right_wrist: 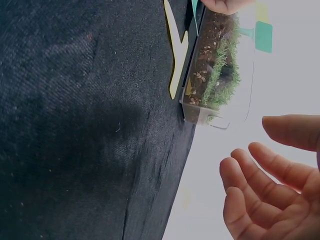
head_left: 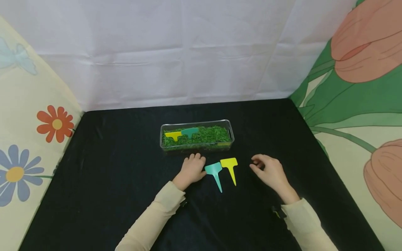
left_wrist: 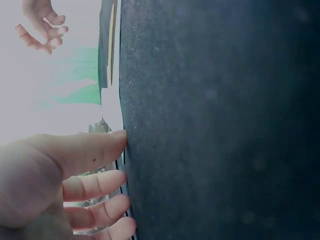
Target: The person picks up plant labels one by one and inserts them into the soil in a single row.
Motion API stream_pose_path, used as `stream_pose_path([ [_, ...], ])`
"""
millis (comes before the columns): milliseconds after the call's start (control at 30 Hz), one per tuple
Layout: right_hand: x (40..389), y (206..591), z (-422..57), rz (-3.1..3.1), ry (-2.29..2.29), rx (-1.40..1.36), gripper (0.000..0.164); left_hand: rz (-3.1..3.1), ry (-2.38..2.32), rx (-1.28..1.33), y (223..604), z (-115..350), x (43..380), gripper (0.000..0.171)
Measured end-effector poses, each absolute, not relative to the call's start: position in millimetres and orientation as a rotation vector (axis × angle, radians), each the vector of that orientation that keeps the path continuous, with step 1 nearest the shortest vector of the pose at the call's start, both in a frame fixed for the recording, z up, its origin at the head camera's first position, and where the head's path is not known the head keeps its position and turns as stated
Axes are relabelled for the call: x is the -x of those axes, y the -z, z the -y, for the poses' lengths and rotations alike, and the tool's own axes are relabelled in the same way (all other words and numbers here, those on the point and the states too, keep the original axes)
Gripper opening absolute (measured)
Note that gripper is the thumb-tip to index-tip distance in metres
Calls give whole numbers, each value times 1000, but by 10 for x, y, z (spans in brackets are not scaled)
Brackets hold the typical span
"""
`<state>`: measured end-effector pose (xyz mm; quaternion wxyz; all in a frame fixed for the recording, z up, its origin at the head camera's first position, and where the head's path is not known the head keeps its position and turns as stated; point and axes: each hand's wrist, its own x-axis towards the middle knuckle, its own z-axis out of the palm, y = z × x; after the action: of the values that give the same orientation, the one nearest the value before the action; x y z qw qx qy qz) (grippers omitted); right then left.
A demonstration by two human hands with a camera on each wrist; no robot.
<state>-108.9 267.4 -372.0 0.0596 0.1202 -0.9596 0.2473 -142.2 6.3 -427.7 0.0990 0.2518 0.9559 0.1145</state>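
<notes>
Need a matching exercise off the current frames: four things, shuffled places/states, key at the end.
Things
1. Loose teal marker
2. Loose yellow marker
3. Clear container
4. Right hand

Places/states
A. Has green turf inside it
B. Grips nothing, thumb apart from the fingers
C. On the black cloth, between the left hand and the other loose marker
D. On the black cloth, the nearer of the two loose markers to the right hand

Pairs: 1-C, 2-D, 3-A, 4-B
</notes>
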Motion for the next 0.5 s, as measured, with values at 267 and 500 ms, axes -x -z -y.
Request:
stream_pose_path([
  [267, 1087, 3725, -2687, 2895, -741, -379, 17, -2811, -311, -751, 4248, -96, 1438, 19],
  [500, 1084, 3714, -2698, 2900, -736, -379, 17, -2765, -287, -760, 4178, -94, 1454, 9],
])
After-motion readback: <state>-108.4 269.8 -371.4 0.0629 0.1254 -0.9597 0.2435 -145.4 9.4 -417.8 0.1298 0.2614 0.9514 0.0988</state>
